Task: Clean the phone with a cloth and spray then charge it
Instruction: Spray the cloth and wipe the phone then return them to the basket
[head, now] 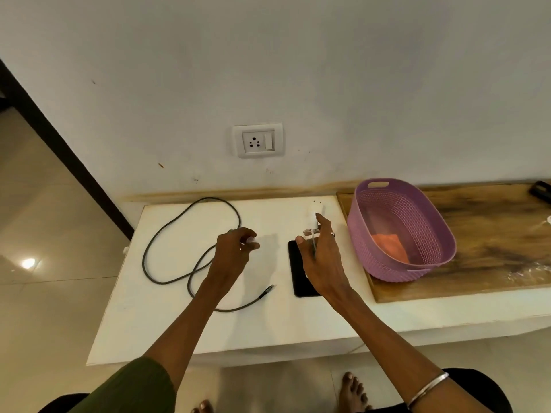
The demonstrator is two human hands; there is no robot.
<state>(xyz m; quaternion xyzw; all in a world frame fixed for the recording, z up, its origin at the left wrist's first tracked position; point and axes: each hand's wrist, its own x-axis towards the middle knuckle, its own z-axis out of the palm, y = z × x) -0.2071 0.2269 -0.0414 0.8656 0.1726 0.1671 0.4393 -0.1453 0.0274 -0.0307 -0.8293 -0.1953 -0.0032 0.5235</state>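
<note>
A black phone [299, 277] lies flat on the white table [167, 329], partly hidden under my right hand. My right hand [322, 254] holds a white charger adapter [316, 211] upright above the phone's far end, pins pointing up. My left hand [235, 248] is closed on one end of a grey charging cable [167, 234], which loops across the table's left part. The cable's free connector [268, 290] rests on the table just left of the phone. An orange cloth [390, 247] lies inside the purple basket [429, 222].
A wall socket with a switch [258, 141] is set above the table's back edge. The purple basket stands on a wooden board [492, 234] to the right. A dark object [541, 190] sits at the board's far right. My bare feet show on the tiled floor below.
</note>
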